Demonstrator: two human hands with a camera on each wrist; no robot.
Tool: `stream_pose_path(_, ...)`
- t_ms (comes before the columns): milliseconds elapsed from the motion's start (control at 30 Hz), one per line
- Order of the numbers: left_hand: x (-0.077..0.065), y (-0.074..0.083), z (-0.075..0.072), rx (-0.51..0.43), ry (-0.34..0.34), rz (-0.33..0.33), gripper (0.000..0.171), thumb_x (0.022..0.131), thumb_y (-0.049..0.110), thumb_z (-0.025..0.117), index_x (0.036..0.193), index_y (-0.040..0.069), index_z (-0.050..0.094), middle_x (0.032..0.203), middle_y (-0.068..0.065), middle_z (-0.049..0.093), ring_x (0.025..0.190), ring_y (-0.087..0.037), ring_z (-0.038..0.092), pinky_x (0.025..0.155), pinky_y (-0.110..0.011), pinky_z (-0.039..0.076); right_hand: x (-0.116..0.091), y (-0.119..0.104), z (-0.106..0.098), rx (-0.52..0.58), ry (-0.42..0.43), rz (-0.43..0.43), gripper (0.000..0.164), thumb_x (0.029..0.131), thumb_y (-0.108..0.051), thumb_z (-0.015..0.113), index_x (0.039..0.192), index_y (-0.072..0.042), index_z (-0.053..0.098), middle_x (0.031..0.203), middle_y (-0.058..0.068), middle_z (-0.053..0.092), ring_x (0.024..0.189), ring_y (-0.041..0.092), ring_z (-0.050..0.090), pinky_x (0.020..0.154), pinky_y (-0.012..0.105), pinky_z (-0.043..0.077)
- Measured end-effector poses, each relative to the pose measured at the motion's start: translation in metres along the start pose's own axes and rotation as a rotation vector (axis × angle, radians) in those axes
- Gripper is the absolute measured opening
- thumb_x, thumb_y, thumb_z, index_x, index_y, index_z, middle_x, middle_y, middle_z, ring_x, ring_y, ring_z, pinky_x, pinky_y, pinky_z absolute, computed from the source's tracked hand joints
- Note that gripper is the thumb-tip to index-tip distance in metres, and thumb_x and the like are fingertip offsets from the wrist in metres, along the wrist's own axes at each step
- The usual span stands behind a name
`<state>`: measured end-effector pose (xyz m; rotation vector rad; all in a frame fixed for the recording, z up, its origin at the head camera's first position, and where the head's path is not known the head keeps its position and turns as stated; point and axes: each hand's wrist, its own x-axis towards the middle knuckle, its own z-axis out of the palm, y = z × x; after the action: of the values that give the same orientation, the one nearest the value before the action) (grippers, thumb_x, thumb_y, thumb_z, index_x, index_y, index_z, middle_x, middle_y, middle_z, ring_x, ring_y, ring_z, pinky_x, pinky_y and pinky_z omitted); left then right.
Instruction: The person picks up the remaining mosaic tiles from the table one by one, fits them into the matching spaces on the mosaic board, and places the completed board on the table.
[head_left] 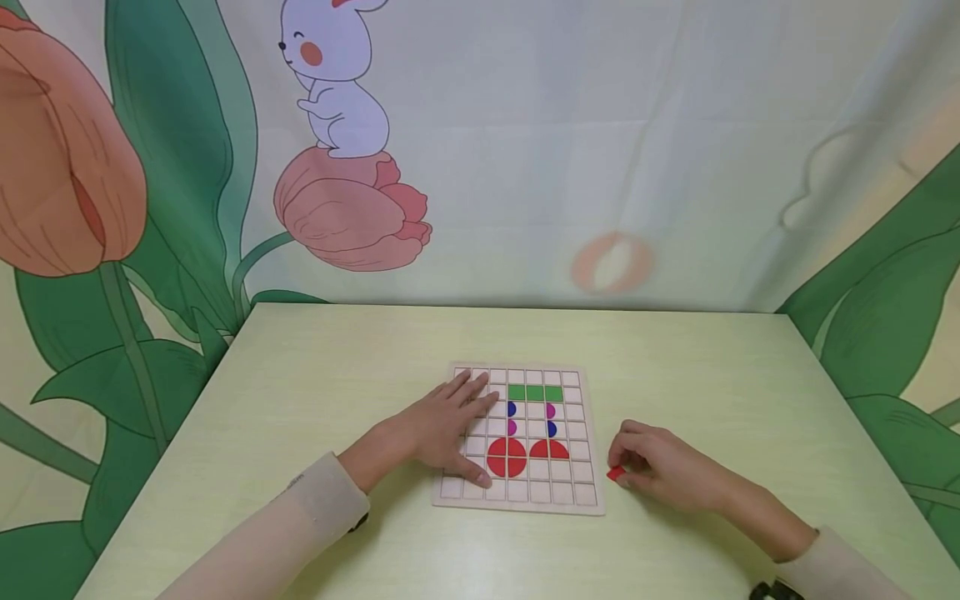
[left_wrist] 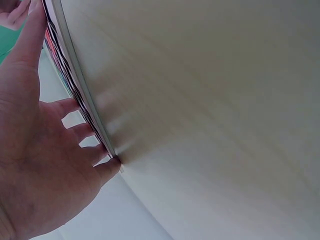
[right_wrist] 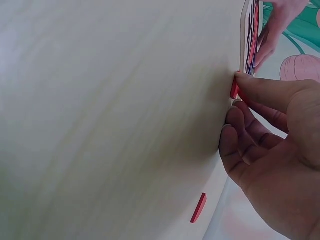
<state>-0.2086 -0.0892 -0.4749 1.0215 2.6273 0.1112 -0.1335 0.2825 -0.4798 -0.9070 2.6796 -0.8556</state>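
Note:
A square wooden grid board lies on the table, carrying coloured pieces. Three green squares form a row near its far side. Below are small blue and magenta half-circles, then a full red circle of quarter pieces and a red half-circle. My left hand rests with spread fingers on the board's left side, covering some cells. Just right of the board, my right hand pinches a small red piece between thumb and fingers, low at the tabletop.
Another red piece lies on the table near my right hand in the right wrist view; the head view does not show it. The pale table extends around the board. Behind it hangs a curtain printed with a rabbit and tulips.

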Motion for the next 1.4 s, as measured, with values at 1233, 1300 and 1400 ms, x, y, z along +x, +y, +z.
stream_pose_path(1233, 0.001, 0.0, 0.0, -0.006, -0.004, -0.002, 0.127, 0.075, 0.087, 0.071, 0.172, 0.022, 0.02, 0.179, -0.007, 0.003, 0.164, -0.034, -0.003, 0.131, -0.053, 0.011, 0.059, -0.037, 0.012, 0.153, 0.004, -0.042, 0.021, 0.098, -0.001, 0.075, 0.114, -0.014, 0.078, 0.1, -0.006, 0.071, 0.088, 0.011, 0.063, 0.079, 0.025, 0.06)
stream_pose_path(1300, 0.001, 0.0, 0.0, -0.006, -0.005, 0.0, 0.127, 0.075, 0.086, 0.071, 0.172, 0.022, 0.02, 0.179, -0.007, 0.003, 0.164, -0.035, -0.002, 0.131, -0.053, 0.011, 0.066, -0.04, 0.018, 0.142, -0.011, -0.059, 0.02, 0.098, -0.003, 0.074, 0.112, -0.017, 0.079, 0.101, -0.009, 0.071, 0.088, 0.011, 0.062, 0.078, 0.026, 0.059)
stream_pose_path(1400, 0.001, 0.0, -0.001, -0.001, -0.005, 0.002, 0.127, 0.075, 0.087, 0.071, 0.172, 0.022, 0.02, 0.179, -0.007, 0.003, 0.164, -0.035, -0.002, 0.131, -0.053, 0.012, 0.073, -0.043, 0.023, 0.12, -0.028, -0.08, 0.019, 0.098, -0.004, 0.075, 0.109, -0.019, 0.079, 0.102, -0.009, 0.073, 0.089, 0.01, 0.062, 0.08, 0.027, 0.059)
